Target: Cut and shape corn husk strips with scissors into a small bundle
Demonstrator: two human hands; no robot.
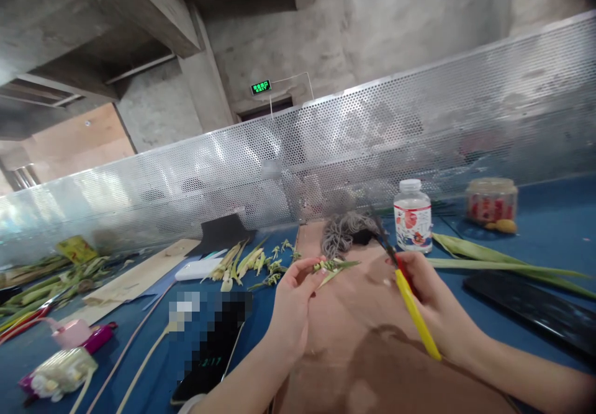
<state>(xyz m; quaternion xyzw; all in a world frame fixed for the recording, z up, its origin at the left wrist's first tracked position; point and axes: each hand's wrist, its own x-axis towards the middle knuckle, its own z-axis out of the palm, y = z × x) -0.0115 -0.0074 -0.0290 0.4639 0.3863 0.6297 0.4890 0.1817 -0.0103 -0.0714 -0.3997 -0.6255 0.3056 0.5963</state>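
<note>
My left hand (291, 305) pinches a small folded green leaf piece (333, 267) between thumb and fingertips, held just above a brown board (354, 339). My right hand (431, 299) grips scissors (410, 299) with yellow and red handles; the dark blades point up and away toward a bundle of grey string (342, 233). The blades sit a short way right of the leaf piece and do not touch it. A pile of finished little leaf pieces (251, 264) lies on the blue table left of my left hand.
A plastic bottle (412, 223), a lidded jar (492, 202) and long green leaves (493, 262) lie at the right. A dark phone (535, 305) is near right; another phone (205, 373), a white box (198, 269), lighters (81, 336) and more leaves (41, 287) at left. A perforated metal screen (326, 153) backs the table.
</note>
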